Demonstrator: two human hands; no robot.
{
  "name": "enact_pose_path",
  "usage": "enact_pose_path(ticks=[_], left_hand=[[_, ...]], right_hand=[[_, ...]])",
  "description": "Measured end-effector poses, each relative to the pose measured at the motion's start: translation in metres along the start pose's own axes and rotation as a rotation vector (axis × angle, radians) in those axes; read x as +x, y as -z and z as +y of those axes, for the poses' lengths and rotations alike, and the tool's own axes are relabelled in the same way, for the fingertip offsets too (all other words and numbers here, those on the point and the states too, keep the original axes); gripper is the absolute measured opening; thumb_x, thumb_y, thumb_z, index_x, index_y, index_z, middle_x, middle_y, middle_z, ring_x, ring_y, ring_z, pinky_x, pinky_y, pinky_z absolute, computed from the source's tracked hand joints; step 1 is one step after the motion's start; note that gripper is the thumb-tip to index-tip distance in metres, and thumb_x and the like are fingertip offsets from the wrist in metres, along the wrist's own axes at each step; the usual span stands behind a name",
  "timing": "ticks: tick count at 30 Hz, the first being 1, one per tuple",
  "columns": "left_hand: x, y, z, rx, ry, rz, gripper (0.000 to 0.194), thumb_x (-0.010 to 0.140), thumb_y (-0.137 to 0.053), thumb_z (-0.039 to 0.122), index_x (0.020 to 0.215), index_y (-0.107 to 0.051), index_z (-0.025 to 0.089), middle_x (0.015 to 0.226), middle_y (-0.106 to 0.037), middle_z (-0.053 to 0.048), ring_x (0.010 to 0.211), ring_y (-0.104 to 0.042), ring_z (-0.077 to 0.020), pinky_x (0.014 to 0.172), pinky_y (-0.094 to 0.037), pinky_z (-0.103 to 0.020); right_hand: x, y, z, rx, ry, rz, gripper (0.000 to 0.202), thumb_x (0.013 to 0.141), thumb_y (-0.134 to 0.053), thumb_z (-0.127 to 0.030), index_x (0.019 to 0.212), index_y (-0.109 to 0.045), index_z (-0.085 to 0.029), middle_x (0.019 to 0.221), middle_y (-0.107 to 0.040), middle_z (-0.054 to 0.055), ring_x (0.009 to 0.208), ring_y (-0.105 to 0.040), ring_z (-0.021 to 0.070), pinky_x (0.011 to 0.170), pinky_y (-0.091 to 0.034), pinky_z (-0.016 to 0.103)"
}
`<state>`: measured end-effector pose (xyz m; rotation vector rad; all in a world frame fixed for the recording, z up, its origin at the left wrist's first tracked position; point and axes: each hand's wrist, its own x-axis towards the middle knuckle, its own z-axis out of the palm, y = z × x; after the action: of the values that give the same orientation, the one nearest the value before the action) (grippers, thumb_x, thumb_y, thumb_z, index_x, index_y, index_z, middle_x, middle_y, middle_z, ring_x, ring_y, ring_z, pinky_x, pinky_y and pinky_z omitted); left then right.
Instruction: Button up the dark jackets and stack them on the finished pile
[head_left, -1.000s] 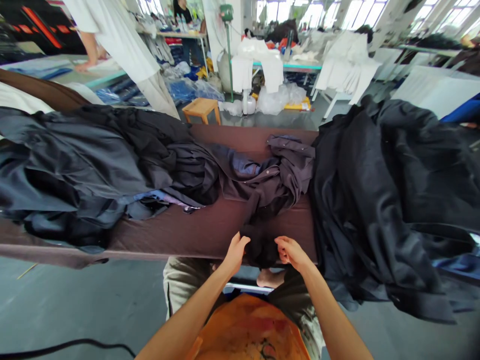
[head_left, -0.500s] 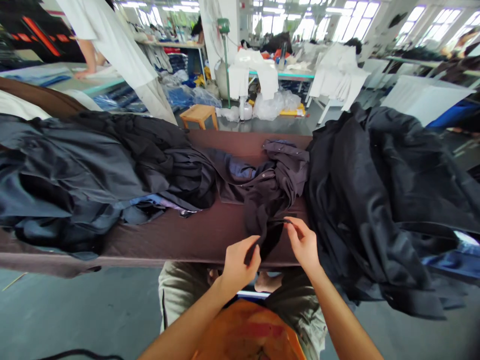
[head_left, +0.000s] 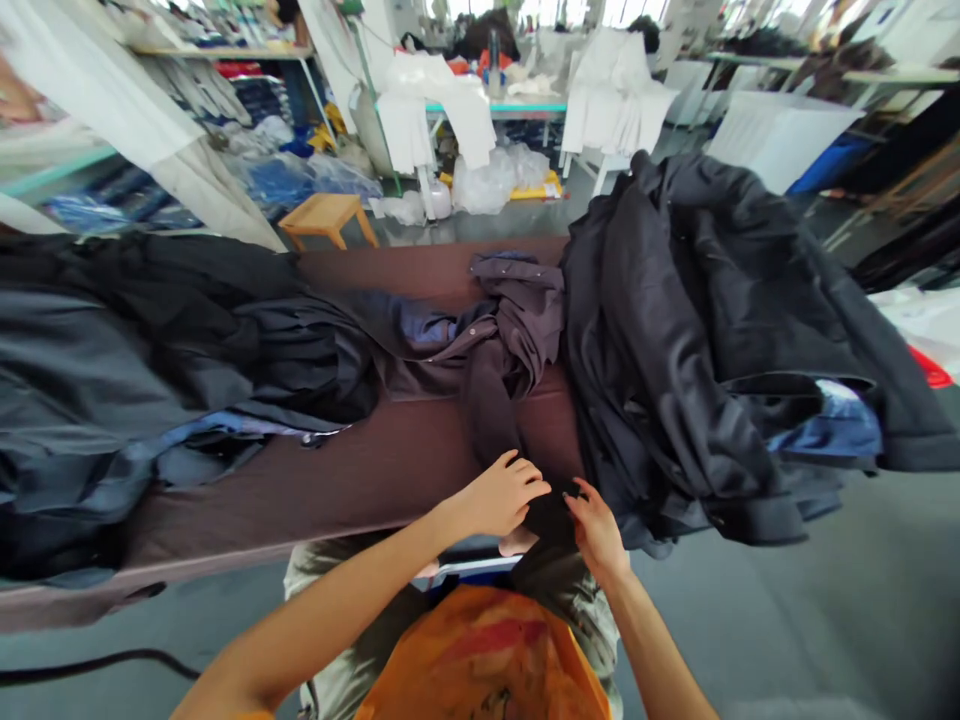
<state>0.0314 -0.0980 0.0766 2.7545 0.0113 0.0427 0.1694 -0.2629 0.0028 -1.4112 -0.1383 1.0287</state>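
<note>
Pinching the sleeve [head_left: 489, 405] with your right grip [head_left: 602, 538], your left grip [head_left: 496, 497] curled beside it, its hold unclear, you have the shirt [head_left: 529, 312] on the desk [head_left: 330, 480], sleeve toward its near edge, likely for easy reach.

Head-worn view, facing forward and down

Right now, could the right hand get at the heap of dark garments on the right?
Probably yes: the right hand is close to the dark heap, with nothing visible between them. It is at the sleeve, though; whether it grips is unclear.
</note>
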Motion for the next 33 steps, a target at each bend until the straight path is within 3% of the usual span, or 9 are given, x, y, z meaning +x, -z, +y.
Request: enact_pose_path(ticks=[5, 8, 12, 16, 21, 24, 26, 29, 33], left_hand=[[0.01, -0.006, 0.023, 0.118, -0.146, -0.11, 0.039, 0.083, -0.071, 0.035, 0.117, -0.06, 0.02, 0.105, -0.064, -0.008, 0.104, -0.057, -0.0255, 0.102, -0.036, -0.044], [0.009, 0.0, 0.033, 0.165, -0.192, -0.146, 0.025, 0.083, -0.072, 0.033, 0.102, -0.062, 0.02, 0.096, -0.063, -0.005, 0.094, -0.058, -0.0228, 0.088, -0.041, -0.038], [0.003, 0.025, 0.036, 0.246, -0.293, -0.063, 0.008, 0.09, -0.063, 0.026, 0.088, -0.063, 0.019, 0.098, -0.063, -0.007, 0.098, -0.056, -0.0227, 0.09, -0.042, -0.038], [-0.01, 0.059, 0.026, 0.292, -0.425, 0.128, 0.013, 0.095, -0.052, 0.016, 0.088, -0.063, 0.017, 0.1, -0.066, -0.006, 0.094, -0.058, -0.0186, 0.104, -0.04, -0.041], [-0.032, 0.102, 0.016, 0.262, -0.397, 0.438, 0.017, 0.096, -0.047, 0.01, 0.102, -0.062, 0.016, 0.1, -0.07, -0.007, 0.094, -0.061, -0.0175, 0.09, -0.049, -0.034], [-0.048, 0.118, 0.023, 0.146, -0.306, 0.424, 0.018, 0.097, -0.044, 0.008, 0.098, -0.061, 0.016, 0.088, -0.07, -0.004, 0.086, -0.06, -0.016, 0.086, -0.047, -0.033], [-0.057, 0.121, 0.028, 0.093, -0.24, 0.333, 0.017, 0.098, -0.045, 0.012, 0.092, -0.06, 0.016, 0.08, -0.067, -0.003, 0.076, -0.057, -0.0144, 0.079, -0.045, -0.032], [-0.065, 0.119, 0.029, 0.099, -0.18, 0.283, 0.018, 0.1, -0.049, 0.023, 0.089, -0.062, 0.016, 0.075, -0.063, -0.002, 0.071, -0.053, -0.0139, 0.074, -0.042, -0.031], [-0.065, 0.116, 0.023, 0.158, -0.169, 0.368, 0.015, 0.098, -0.054, 0.027, 0.094, -0.063, 0.016, 0.073, -0.061, -0.002, 0.071, -0.052, -0.0149, 0.07, -0.04, -0.031]], right_hand=[[-0.022, 0.004, 0.007, 0.195, -0.184, -0.218, 0.032, 0.066, -0.08, -0.035, 0.091, -0.067, -0.021, 0.089, -0.071, 0.005, 0.081, -0.067, 0.0219, 0.073, -0.053, 0.032], [-0.026, 0.006, 0.006, 0.172, -0.297, -0.419, 0.03, 0.065, -0.084, -0.031, 0.085, -0.068, -0.017, 0.076, -0.068, 0.001, 0.065, -0.063, 0.0141, 0.064, -0.052, 0.025], [-0.017, 0.003, -0.011, 0.008, -0.372, -0.645, 0.044, 0.072, -0.079, -0.053, 0.065, -0.058, -0.015, 0.05, -0.055, -0.002, 0.037, -0.046, 0.0085, 0.037, -0.032, 0.02], [-0.003, -0.022, -0.05, -0.002, -0.222, -0.662, 0.056, 0.074, -0.076, -0.059, 0.054, -0.042, -0.019, 0.039, -0.039, -0.007, 0.034, -0.03, 0.0044, 0.037, -0.015, 0.02], [0.008, -0.057, -0.113, -0.075, 0.023, -0.71, 0.053, 0.083, -0.068, -0.057, 0.06, -0.04, -0.019, 0.043, -0.032, -0.01, 0.04, -0.017, 0.0025, 0.042, -0.008, 0.022], [0.014, -0.063, -0.139, -0.211, 0.016, -0.817, 0.051, 0.083, -0.069, -0.058, 0.063, -0.044, -0.018, 0.047, -0.035, -0.009, 0.042, -0.019, 0.0031, 0.043, -0.01, 0.021], [0.014, -0.066, -0.145, -0.303, 0.092, -0.848, 0.048, 0.085, -0.066, -0.056, 0.065, -0.05, -0.016, 0.053, -0.045, -0.005, 0.046, -0.032, 0.005, 0.045, -0.022, 0.021], [0.004, -0.076, -0.14, -0.419, 0.333, -0.799, 0.043, 0.092, -0.057, -0.053, 0.076, -0.063, -0.013, 0.072, -0.062, 0.003, 0.066, -0.053, 0.0122, 0.063, -0.04, 0.024], [-0.02, -0.088, -0.122, -0.593, 0.588, -0.697, 0.038, 0.098, -0.048, -0.045, 0.079, -0.06, -0.016, 0.075, -0.06, 0.003, 0.07, -0.05, 0.0137, 0.066, -0.04, 0.026]])
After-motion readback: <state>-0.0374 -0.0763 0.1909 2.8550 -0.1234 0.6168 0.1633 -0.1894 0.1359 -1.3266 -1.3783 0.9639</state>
